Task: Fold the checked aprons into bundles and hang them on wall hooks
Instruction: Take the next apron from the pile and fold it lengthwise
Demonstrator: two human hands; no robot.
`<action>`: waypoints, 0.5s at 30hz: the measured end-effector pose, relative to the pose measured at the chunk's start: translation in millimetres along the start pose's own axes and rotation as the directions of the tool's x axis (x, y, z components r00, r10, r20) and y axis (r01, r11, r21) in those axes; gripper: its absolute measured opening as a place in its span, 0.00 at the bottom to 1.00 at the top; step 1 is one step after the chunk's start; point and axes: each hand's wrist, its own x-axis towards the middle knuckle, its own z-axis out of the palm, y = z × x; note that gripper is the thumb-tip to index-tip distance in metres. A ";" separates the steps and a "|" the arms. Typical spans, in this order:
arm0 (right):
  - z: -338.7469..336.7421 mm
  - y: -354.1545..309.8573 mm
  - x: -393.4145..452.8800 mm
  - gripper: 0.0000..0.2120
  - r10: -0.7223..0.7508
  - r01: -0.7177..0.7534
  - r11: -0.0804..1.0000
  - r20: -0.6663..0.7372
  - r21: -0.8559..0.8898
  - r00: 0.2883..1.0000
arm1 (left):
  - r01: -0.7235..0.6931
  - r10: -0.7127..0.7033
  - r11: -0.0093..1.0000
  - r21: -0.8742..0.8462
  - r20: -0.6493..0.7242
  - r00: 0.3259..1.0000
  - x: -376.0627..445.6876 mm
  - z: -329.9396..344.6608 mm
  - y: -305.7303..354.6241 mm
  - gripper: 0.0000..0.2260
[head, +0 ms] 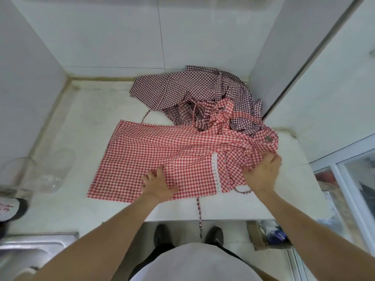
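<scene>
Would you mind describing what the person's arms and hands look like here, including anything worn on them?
Both forearms are bare, with no sleeve reaching them in this view. The left hand and right hand wear no gloves, and no watch, ring or bracelet shows. A white garment covers the torso below.

White tiled walls point(113, 33), pale counter point(81, 118) (steel sink point(30, 248) lower-left).

A home kitchen, by the look of it: white tiled walls point(121, 37) enclose a pale stone countertop point(81, 122), with a steel sink point(30, 246) and 1 clear glass jar point(18, 175) at its left.
</scene>
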 end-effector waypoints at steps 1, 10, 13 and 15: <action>-1.0 2.9 -0.8 0.39 0.188 -0.187 0.982 0.059 -0.031 0.980 | 0.026 -0.029 0.998 0.063 0.059 0.998 1.1 10.4 4.9 0.51; -12.7 9.3 9.1 0.07 0.462 -0.562 0.662 0.320 0.496 0.827 | 0.037 -0.074 0.965 0.261 0.132 0.988 5.0 27.2 -5.8 0.63; -28.2 8.3 23.1 0.07 0.421 -0.567 0.547 0.383 0.616 0.822 | 0.056 -0.086 0.963 0.264 0.103 0.991 3.4 26.9 -12.8 0.63; -44.2 7.2 31.5 0.10 0.311 -0.568 0.444 0.475 0.693 0.823 | 0.060 -0.083 0.961 0.270 0.075 0.994 1.8 28.3 -17.8 0.63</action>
